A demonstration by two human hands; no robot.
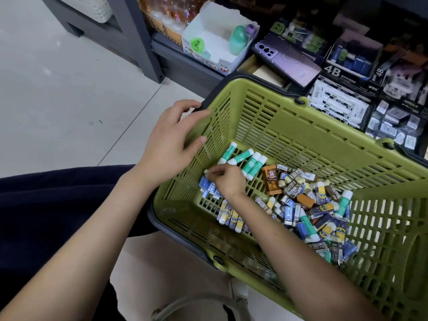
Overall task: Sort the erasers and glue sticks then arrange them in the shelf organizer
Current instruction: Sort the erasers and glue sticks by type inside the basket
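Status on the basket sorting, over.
Left hand rests on green basket rim. Right hand pinches small white item by blue erasers. Four green glue sticks grouped; mixed pile unsorted. Nothing blocking.

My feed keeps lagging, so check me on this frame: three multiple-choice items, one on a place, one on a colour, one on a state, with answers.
1. Where does the purple phone lie? A on the floor; B on shelf boxes; C on the person's lap.
2. The glue sticks lying side by side in the basket are: A red; B teal; C black.
3. The right hand is: A flat on the floor; B holding the phone; C pinching a small white item.
Answers: B, boxes show under it; B, their bodies are teal; C, it pinches the item inside the basket.
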